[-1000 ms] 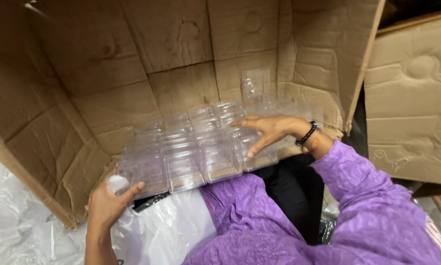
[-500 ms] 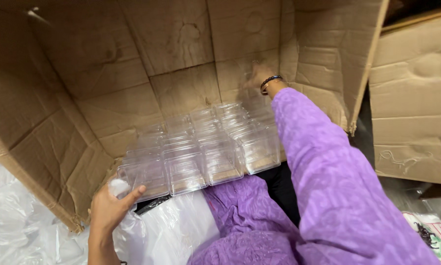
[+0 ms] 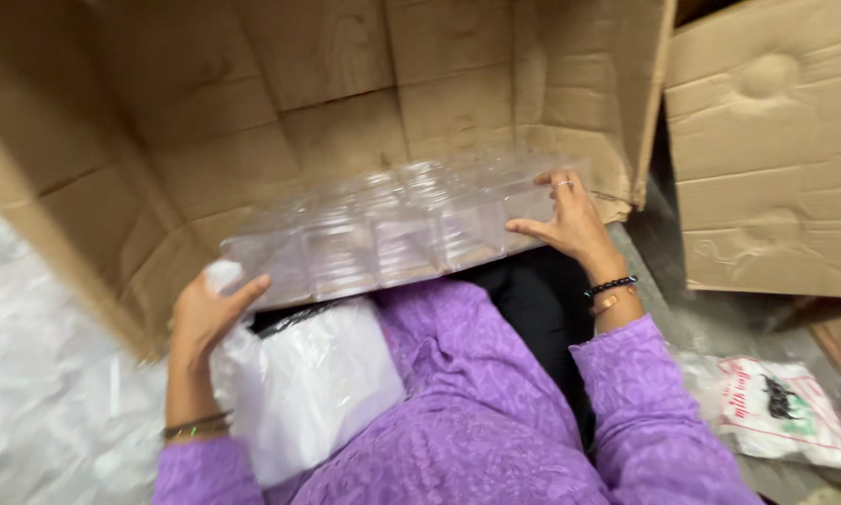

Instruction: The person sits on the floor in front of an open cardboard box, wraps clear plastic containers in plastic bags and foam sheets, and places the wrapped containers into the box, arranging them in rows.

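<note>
**Both hands on the clear tray, one at each end**

At the far left I see crumpled clear plastic sheeting (image 3: 37, 374) lying beside the big open cardboard box (image 3: 280, 103). My left hand (image 3: 205, 313) comes up next, fingers curled round the near-left corner of the clear compartment tray (image 3: 392, 234), with a bit of white wrapping pinched under the thumb; just below it a white plastic bag (image 3: 308, 393) rests on my lap against the purple sleeve. The tray runs with its long axis from lower left to upper right, spanning the mouth of the box, tilted a little, its left end lower. At its right end my right hand (image 3: 570, 220) lies flat against the short edge, fingers spread and pressing rather than wrapped; I cannot tell whether they hook under the rim. So each hand has its own end, neither nearer the middle. Further right stands a second cardboard box (image 3: 776, 150), and a printed plastic packet (image 3: 781, 411) lies on the floor.
</note>
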A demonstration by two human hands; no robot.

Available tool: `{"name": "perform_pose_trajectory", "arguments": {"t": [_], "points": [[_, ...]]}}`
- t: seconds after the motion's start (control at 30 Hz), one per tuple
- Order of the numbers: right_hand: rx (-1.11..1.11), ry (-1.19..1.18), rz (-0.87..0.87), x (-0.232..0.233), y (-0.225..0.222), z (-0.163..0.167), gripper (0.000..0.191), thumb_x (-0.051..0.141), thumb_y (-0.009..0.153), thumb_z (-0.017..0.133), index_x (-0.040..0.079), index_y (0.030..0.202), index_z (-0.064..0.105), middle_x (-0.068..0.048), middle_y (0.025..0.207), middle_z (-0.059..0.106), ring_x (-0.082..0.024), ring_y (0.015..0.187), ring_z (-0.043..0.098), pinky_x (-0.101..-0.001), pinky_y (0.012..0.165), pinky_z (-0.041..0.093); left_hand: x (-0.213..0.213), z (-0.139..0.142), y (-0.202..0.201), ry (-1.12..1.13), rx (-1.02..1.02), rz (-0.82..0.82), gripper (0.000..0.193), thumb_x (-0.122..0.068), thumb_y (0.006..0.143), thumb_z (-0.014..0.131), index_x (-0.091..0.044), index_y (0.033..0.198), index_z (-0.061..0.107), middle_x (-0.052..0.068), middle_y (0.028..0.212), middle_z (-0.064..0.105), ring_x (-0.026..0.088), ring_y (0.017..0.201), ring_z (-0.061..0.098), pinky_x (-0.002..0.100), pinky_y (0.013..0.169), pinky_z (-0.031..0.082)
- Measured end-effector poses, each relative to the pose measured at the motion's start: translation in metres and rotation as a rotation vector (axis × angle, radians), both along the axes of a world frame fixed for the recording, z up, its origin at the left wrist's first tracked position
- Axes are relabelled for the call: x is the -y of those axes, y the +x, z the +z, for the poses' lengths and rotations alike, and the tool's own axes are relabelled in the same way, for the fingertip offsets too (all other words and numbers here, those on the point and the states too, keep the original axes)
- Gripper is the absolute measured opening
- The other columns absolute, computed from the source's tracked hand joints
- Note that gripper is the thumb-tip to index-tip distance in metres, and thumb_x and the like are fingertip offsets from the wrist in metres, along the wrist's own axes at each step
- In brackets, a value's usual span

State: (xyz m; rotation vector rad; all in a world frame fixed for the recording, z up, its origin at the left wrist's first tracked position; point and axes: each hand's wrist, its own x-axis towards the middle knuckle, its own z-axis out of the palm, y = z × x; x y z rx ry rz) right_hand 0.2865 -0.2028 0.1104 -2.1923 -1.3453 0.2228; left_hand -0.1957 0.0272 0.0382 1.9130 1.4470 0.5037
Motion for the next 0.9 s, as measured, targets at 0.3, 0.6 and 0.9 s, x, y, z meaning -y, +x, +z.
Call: {"name": "perform_pose_trajectory", "arguments": {"t": [0.3,0.6,0.9], "points": [[-0.272,0.448,0.093,0.000,-0.108,-0.015,0.054,0.036,0.102,0.079,0.006,0.141,0.058,-0.011,0.132,0.064,-0.022,0.124,0.063,-0.0389,0.115,0.053,0.093,0.058,0.007,0.038,0.929,0.266,0.046,-0.038,0.106,0.057,0.003,0.124,0.068,0.014,0.126,0.072,0.025,0.110,0.073,0.035,0.096,0.055],[-1.222,0.285,0.665,-0.044,-0.265,-0.052,0.035,0.012,0.100,0.074,-0.004,0.129,0.060,-0.009,0.119,0.065,-0.012,0.106,0.060,-0.0273,0.093,0.052,0.149,0.067,0.050,0.299,0.766,0.078,0.056,-0.042,0.114,0.034,0.003,0.133,0.061,0.014,0.135,0.065,0.021,0.122,0.066,0.033,0.106,0.048],[-1.210,0.373,0.526,-0.020,-0.253,-0.026,0.021,0.011,0.095,0.068,0.005,0.114,0.066,0.005,0.101,0.069,-0.003,0.092,0.063,-0.0198,0.083,0.053,0.169,0.059,0.050,0.141,0.802,0.145,0.037,-0.034,0.099,0.068,0.001,0.108,0.074,0.001,0.092,0.072,0.006,0.085,0.061,0.023,0.074,0.050]]}}
